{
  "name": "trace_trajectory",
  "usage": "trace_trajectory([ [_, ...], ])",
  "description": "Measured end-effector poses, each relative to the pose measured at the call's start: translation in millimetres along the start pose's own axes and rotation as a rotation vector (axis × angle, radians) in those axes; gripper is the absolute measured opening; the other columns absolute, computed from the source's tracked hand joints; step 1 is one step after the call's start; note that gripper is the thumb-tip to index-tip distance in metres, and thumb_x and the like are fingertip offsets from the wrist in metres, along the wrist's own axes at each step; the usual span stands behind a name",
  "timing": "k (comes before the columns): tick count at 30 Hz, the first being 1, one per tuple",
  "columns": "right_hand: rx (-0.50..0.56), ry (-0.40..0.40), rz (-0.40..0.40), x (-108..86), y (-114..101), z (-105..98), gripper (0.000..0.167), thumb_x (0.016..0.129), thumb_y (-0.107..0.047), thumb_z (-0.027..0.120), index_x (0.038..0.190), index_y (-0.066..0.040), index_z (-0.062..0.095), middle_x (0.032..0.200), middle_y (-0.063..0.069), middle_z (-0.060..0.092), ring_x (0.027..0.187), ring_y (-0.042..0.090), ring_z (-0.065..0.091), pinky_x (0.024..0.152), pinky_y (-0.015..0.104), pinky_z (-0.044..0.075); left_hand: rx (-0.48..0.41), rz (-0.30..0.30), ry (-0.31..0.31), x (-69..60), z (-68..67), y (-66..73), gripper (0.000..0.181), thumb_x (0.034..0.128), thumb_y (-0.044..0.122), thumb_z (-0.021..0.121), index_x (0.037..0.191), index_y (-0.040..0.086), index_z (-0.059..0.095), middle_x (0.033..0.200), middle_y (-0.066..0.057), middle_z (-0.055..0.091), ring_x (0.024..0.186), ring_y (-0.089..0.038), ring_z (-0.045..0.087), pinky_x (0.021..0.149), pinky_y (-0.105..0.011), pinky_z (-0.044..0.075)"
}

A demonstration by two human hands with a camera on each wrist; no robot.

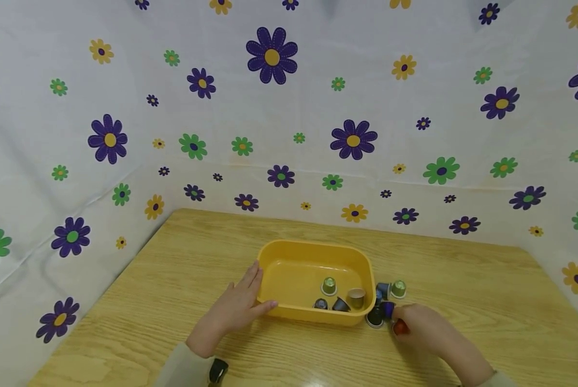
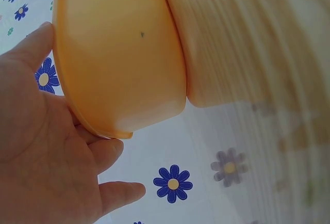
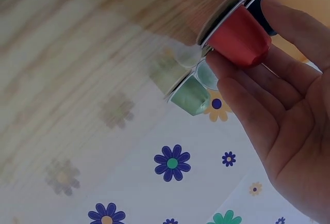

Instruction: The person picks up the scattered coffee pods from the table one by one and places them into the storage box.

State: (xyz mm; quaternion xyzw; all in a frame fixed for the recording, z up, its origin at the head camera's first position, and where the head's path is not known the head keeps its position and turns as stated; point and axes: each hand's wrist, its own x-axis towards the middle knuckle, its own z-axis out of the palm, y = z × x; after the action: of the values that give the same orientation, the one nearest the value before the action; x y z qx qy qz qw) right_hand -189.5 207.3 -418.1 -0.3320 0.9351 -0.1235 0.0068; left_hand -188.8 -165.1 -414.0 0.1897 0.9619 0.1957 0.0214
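Note:
At the left end of a yellow plastic tub (image 1: 279, 312), my left hand (image 1: 236, 306) rests against the rim, its fingers extended along the side and thumb over the near edge. A red coffee capsule (image 3: 240, 35) stands right of the tub, on its rim. Around it, my right hand (image 1: 426, 328) has its fingers loosely bent. In the right wrist view the fingertips are close behind the red capsule. The thumb overlaps a dark capsule (image 3: 259, 13) beside it; a firm pinch does not show. A blue capsule (image 1: 388, 308) sits just beyond these fingers.
Inside the tub lie a green capsule (image 1: 329, 286), a tan one (image 1: 356, 298) and dark ones (image 1: 340, 305). Outside its right end are a black capsule (image 1: 375, 317) and another green one (image 1: 398, 288). Flowered cloth (image 1: 298, 107) surrounds the wooden table (image 1: 211, 252).

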Motion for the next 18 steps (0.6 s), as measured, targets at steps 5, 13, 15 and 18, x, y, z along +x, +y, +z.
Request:
trace_trajectory([
  [5,-0.003,-0.019,0.006,0.4,-0.7,-1.0,0.026,0.067,-0.004,0.073,0.065,-0.016,0.050,0.059,-0.012,0.041,0.053,0.004,0.036,0.048,0.022,0.032,0.011,-0.001,0.002,0.5,0.7,-1.4,0.081,0.0876,0.052,0.043,0.137,-0.008,0.018,0.145,-0.019,0.007,0.130,-0.031,0.016,0.094,-0.060,0.020],
  [13,0.018,-0.061,0.011,0.8,-2.6,-1.7,0.022,0.066,-0.003,0.074,0.069,-0.013,0.055,0.062,-0.009,0.046,0.055,0.005,0.040,0.048,0.023,0.035,0.009,0.001,0.003,0.9,0.6,-1.3,0.081,0.0880,0.051,0.042,0.137,-0.009,0.018,0.145,-0.019,0.007,0.130,-0.031,0.016,0.094,-0.060,0.020],
  [15,0.026,-0.060,0.011,0.9,-3.1,-1.9,0.024,0.067,-0.001,0.072,0.067,-0.014,0.053,0.061,-0.010,0.043,0.055,0.004,0.037,0.048,0.022,0.033,0.008,-0.002,0.002,1.0,0.3,-0.9,0.081,0.0879,0.051,0.043,0.137,-0.009,0.018,0.145,-0.019,0.007,0.130,-0.031,0.015,0.094,-0.060,0.020],
  [18,0.034,-0.056,0.001,1.0,-2.8,-1.5,0.025,0.068,0.001,0.070,0.066,-0.014,0.050,0.059,-0.010,0.039,0.054,0.004,0.034,0.048,0.021,0.030,0.006,-0.007,-0.002,0.7,-0.2,-0.1,0.081,0.0879,0.051,0.043,0.137,-0.009,0.018,0.145,-0.019,0.007,0.130,-0.031,0.015,0.095,-0.060,0.019],
])
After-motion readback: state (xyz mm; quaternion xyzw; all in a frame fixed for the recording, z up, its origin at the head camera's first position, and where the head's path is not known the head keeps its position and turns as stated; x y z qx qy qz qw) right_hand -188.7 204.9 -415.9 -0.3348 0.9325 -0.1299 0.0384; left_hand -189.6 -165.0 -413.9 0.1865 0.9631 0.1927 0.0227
